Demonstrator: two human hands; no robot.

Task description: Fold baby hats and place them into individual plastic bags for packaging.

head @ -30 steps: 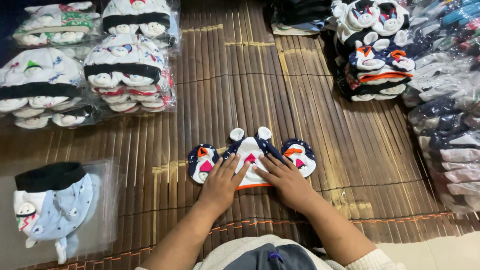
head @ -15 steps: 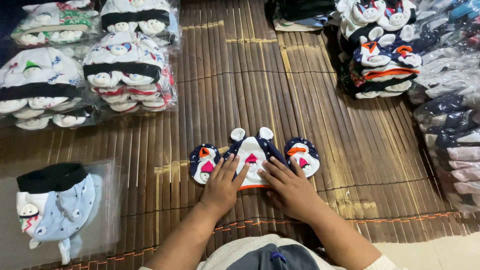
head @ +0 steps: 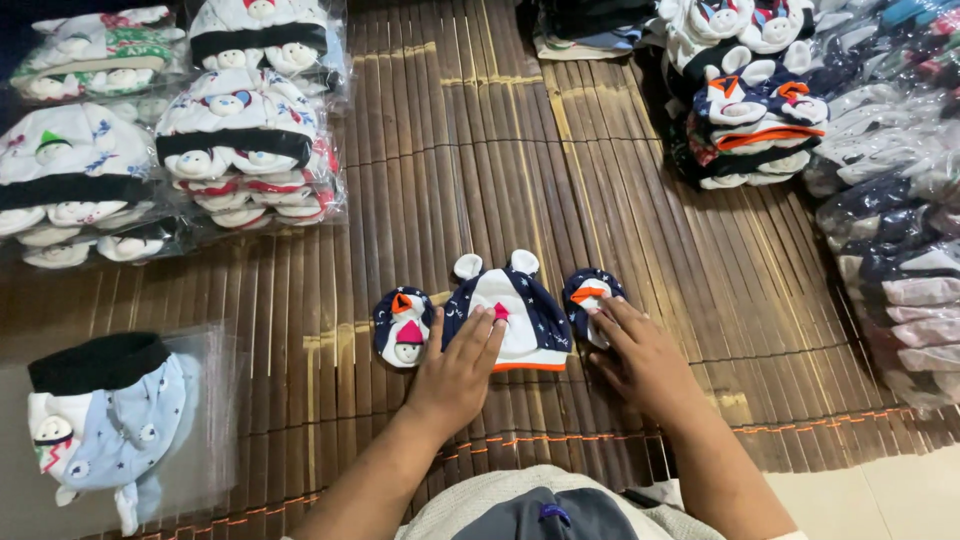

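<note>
Left hand (head: pixel 455 372) flat on penguin hat (head: pixel 507 315) | right hand (head: pixel 640 360) touching mitten (head: pixel 588 293)

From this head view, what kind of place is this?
Probably a small packing or sorting spot for baby clothing, on a floor: a bamboo mat as work surface, bagged hat sets stacked left, more piles right, left hand on a penguin hat.

Both forearms bare to the elbow; left hand (head: pixel 455 375) and right hand (head: pixel 640 360) bare, no rings or watch seen. Behind the fingers, toward the body: cream knit top (head: pixel 480 500), dark grey garment (head: pixel 545 515) over it.
</note>
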